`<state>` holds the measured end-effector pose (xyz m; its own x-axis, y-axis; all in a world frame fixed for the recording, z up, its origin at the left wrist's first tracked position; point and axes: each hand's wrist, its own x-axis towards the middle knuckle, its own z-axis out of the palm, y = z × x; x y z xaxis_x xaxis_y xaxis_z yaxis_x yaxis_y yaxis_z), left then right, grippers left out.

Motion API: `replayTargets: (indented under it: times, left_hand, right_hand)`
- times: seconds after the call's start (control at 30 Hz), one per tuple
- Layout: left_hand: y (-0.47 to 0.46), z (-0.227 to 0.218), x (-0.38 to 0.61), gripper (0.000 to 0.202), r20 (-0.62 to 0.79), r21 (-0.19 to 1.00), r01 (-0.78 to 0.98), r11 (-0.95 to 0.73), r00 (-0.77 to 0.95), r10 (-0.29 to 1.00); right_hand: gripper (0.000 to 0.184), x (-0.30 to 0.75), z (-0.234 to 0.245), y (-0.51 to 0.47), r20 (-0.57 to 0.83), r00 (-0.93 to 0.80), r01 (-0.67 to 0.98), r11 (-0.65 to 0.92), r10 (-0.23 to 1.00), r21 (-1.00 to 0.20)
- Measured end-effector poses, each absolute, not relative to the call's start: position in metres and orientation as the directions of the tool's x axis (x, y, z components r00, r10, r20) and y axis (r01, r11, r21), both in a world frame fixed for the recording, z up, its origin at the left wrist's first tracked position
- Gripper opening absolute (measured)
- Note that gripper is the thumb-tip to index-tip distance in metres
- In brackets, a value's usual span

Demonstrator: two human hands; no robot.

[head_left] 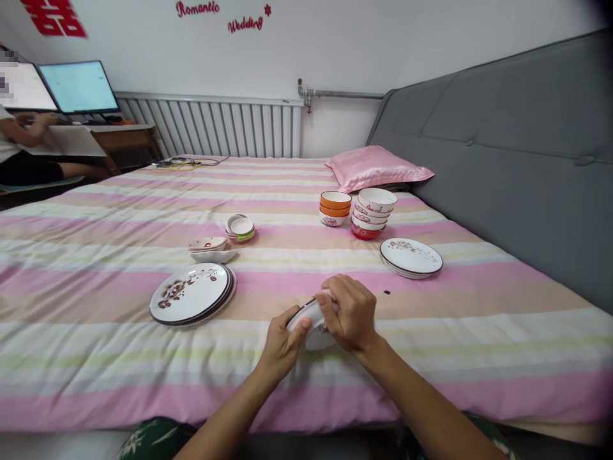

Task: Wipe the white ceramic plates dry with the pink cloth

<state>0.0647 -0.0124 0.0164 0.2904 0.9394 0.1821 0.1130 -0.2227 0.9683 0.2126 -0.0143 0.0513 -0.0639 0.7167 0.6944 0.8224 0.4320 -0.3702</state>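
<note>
My left hand [281, 342] grips a white plate [309, 314] with a dark rim, thumb on the near face and fingers around the edge. The plate is tilted up over the front part of the bed. Closed in a fist, my right hand [352, 313] presses at the plate's right side. A bit of white shows between its thumb and fingers; whether that is a cloth or part of the plate I cannot tell. Below the plate, partly covered by the hands, is another white rounded surface [320, 340]. A small black object [387, 292] lies right of my right hand.
On the striped bedsheet [268, 281] stand stacked flowered plates [191, 294] at left, small dishes [213, 249] and little bowls [240, 227] behind them. Farther right are orange bowls [335, 203], white-and-red bowls [373, 214] and more plates [410, 257]. A pink pillow [378, 167] lies behind.
</note>
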Motion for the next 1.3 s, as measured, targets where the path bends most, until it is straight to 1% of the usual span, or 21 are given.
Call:
replayTargets:
  times: [0.1, 0.27, 0.33, 0.4, 0.5, 0.6, 0.73, 0.8, 0.9, 1.03, 1.13, 1.2, 1.3]
  left_hand:
    - [-0.012, 0.016, 0.067, 0.043, 0.155, 0.976, 0.103, -0.194, 0.307, 0.939]
    - [-0.013, 0.010, 0.075, 0.059, 0.095, 0.995, 0.016, -0.103, 0.274, 0.957]
    - [-0.012, 0.005, 0.077, 0.057, 0.050, 0.998, 0.008, -0.054, 0.299, 0.953]
    - [-0.011, 0.000, 0.078, 0.049, -0.001, 0.999, 0.037, -0.012, 0.316, 0.949]
    - [-0.010, -0.005, 0.079, 0.042, -0.041, 0.999, 0.039, 0.031, 0.298, 0.954]
    - [-0.010, -0.005, 0.080, 0.043, -0.052, 0.998, -0.024, 0.060, 0.268, 0.962]
    - [-0.008, 0.004, 0.076, 0.045, -0.065, 0.995, -0.058, 0.083, 0.260, 0.963]
    - [-0.005, 0.011, 0.069, 0.045, -0.059, 0.998, -0.020, 0.067, 0.261, 0.964]
    - [0.002, 0.022, 0.054, 0.044, -0.025, 0.996, 0.090, 0.003, 0.241, 0.970]
    - [0.010, 0.033, 0.035, 0.049, 0.075, 0.974, 0.200, -0.110, 0.177, 0.981]
    - [0.012, 0.034, 0.029, 0.051, 0.165, 0.939, 0.281, -0.197, 0.134, 0.977]
    - [0.013, 0.033, 0.028, 0.049, 0.193, 0.914, 0.326, -0.240, 0.168, 0.967]
    - [0.012, 0.032, 0.030, 0.046, 0.188, 0.902, 0.328, -0.280, 0.285, 0.940]
  right_hand:
    - [0.022, 0.216, 0.049, -0.011, 0.675, -0.046, 0.796, 0.435, 0.737, -0.421]
    - [0.027, 0.228, 0.043, -0.003, 0.616, 0.083, 0.728, 0.375, 0.783, -0.575]
    - [0.031, 0.233, 0.042, 0.000, 0.595, 0.135, 0.688, 0.357, 0.793, -0.632]
    - [0.033, 0.236, 0.041, 0.001, 0.581, 0.156, 0.632, 0.372, 0.799, -0.680]
    - [0.029, 0.241, 0.041, 0.003, 0.560, 0.146, 0.535, 0.412, 0.815, -0.738]
    - [0.018, 0.247, 0.043, 0.005, 0.520, 0.113, 0.489, 0.409, 0.846, -0.771]
    - [0.018, 0.255, 0.046, 0.008, 0.461, 0.020, 0.442, 0.406, 0.887, -0.800]
    - [0.018, 0.256, 0.046, 0.011, 0.450, 0.001, 0.404, 0.411, 0.893, -0.817]
    - [0.019, 0.254, 0.043, 0.014, 0.427, 0.015, 0.327, 0.399, 0.904, -0.857]
    - [0.018, 0.245, 0.034, 0.019, 0.409, 0.061, 0.195, 0.391, 0.911, -0.900]
    - [0.018, 0.240, 0.028, 0.021, 0.396, 0.097, 0.130, 0.383, 0.913, -0.914]
    - [0.018, 0.237, 0.026, 0.021, 0.393, 0.117, 0.117, 0.381, 0.912, -0.917]
    - [0.018, 0.235, 0.030, 0.019, 0.432, 0.107, 0.141, 0.417, 0.895, -0.898]
